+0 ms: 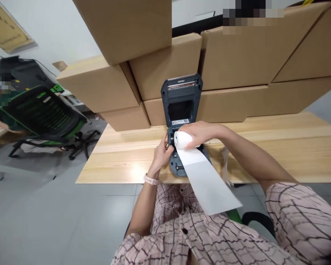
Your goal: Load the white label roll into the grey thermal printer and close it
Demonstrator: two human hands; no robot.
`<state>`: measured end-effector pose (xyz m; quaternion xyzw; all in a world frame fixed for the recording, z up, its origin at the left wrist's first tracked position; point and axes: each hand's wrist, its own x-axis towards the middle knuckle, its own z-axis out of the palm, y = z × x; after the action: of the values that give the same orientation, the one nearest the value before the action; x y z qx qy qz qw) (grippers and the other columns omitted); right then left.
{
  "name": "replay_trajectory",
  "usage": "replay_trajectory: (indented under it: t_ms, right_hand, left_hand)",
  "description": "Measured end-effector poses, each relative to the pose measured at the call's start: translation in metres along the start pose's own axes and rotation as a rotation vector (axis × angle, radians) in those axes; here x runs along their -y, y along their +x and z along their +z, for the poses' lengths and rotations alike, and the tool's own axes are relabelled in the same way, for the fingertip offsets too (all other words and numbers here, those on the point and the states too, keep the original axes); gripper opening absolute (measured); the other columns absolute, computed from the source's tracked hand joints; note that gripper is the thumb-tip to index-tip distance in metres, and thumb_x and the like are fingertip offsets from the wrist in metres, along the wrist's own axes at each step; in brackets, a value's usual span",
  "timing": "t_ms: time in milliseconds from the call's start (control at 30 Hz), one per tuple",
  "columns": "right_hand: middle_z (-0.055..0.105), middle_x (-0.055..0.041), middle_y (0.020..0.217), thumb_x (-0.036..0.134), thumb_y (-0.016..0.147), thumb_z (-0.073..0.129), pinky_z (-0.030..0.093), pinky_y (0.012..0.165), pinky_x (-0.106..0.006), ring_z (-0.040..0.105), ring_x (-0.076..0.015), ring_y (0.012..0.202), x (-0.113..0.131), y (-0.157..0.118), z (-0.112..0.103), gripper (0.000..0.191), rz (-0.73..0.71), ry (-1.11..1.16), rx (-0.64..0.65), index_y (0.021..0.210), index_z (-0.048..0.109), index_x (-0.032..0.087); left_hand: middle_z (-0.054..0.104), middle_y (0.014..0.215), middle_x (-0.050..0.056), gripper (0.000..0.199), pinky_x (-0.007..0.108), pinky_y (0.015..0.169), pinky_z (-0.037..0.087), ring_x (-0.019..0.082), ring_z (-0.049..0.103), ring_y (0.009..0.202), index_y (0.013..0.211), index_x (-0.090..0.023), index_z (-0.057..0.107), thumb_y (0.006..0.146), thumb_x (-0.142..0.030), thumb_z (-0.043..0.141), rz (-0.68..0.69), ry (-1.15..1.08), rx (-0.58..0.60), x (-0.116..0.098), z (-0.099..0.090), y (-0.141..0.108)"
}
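A dark grey label printer (181, 95) stands on the wooden table with its lid swung up. My right hand (200, 133) is wrapped over a white roll of label paper (183, 140), which sits at or just above the printer's inner bay; I cannot tell whether it is seated. From the roll a long white strip hangs toward me, past the table's front edge. My left hand (162, 152), with a pale band on the wrist, is at the printer's left side. Its thumb and fingers close on the edge of the body there. The bay behind the roll is mostly hidden.
Stacked cardboard boxes (237, 59) line the back of the wooden table (121, 154). A narrow white strip (225, 165) hangs near the table's front, right of the printer. On the left are a black and green office chair (44, 114) and another person (5, 106).
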<state>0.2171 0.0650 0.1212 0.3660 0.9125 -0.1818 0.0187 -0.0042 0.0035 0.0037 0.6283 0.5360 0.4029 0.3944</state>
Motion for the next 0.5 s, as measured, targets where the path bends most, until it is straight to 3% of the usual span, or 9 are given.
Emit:
replay_trajectory:
  t_ms: [200,333,433,500]
  right_hand:
    - [0.078,-0.0152,0.122,0.062,0.072,0.084,0.052,0.082,-0.038,0.073,-0.0362,0.105,-0.014,0.026,0.016,0.067,0.045,0.012,0.146,0.121,0.071,0.017]
    - [0.080,-0.0129,0.111,0.059,0.068,0.088,0.052,0.085,-0.037,0.073,-0.0311,0.097,-0.020,0.036,0.026,0.067,0.070,0.095,0.132,0.114,0.074,0.013]
    - [0.080,-0.0155,0.115,0.054,0.063,0.094,0.053,0.093,-0.046,0.073,-0.0385,0.103,-0.021,0.036,0.030,0.068,0.094,0.163,0.094,0.116,0.076,0.016]
    - [0.078,-0.0171,0.127,0.052,0.062,0.097,0.051,0.103,-0.053,0.070,-0.0446,0.117,-0.019,0.027,0.032,0.072,0.076,0.239,0.019,0.122,0.077,0.018]
  left_hand:
    - [0.072,0.144,0.012,0.080,0.044,0.102,0.055,0.028,0.073,0.118,0.169,-0.025,0.034,0.091,-0.023,0.056,0.002,0.017,0.020,-0.005,-0.002,-0.003]
    - [0.070,0.146,0.015,0.080,0.048,0.105,0.052,0.031,0.072,0.121,0.168,-0.024,0.036,0.091,-0.023,0.058,0.012,-0.046,0.005,-0.004,-0.001,-0.002]
    - [0.070,0.147,0.014,0.080,0.049,0.108,0.050,0.031,0.071,0.121,0.166,-0.026,0.040,0.089,-0.021,0.061,0.019,-0.098,0.003,-0.005,0.001,-0.001]
    - [0.070,0.147,0.012,0.078,0.049,0.108,0.050,0.030,0.072,0.121,0.165,-0.027,0.042,0.090,-0.021,0.061,0.020,-0.112,0.006,-0.006,0.001,-0.002]
